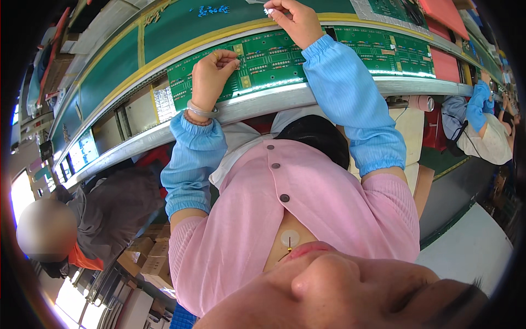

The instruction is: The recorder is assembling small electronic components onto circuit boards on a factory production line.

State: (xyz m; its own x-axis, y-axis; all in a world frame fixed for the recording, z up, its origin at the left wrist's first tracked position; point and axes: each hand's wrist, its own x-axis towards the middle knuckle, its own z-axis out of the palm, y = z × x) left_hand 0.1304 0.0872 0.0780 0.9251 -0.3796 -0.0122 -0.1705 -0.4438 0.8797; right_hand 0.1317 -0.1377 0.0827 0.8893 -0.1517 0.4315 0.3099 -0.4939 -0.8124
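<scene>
Long green circuit boards (276, 57) lie in a row along a metal rail in front of me, with small parts standing in them. Over the board's left portion hovers my left hand (211, 78), thumb and fingertips pinched together; whatever is between them is too small to make out. My right hand (298, 23) is farther off, above the far edge of the boards, its fingertips closed on a small white part (268, 11). Beyond the boards, a loose pile of small blue components (215, 11) lies on the green work surface.
A silver rail (263, 104) runs along the near edge of the bench. Small tan parts (156, 15) lie at the far left. Red trays (442, 22) stand at the far right. One person (109, 214) sits to my left; others work at the right.
</scene>
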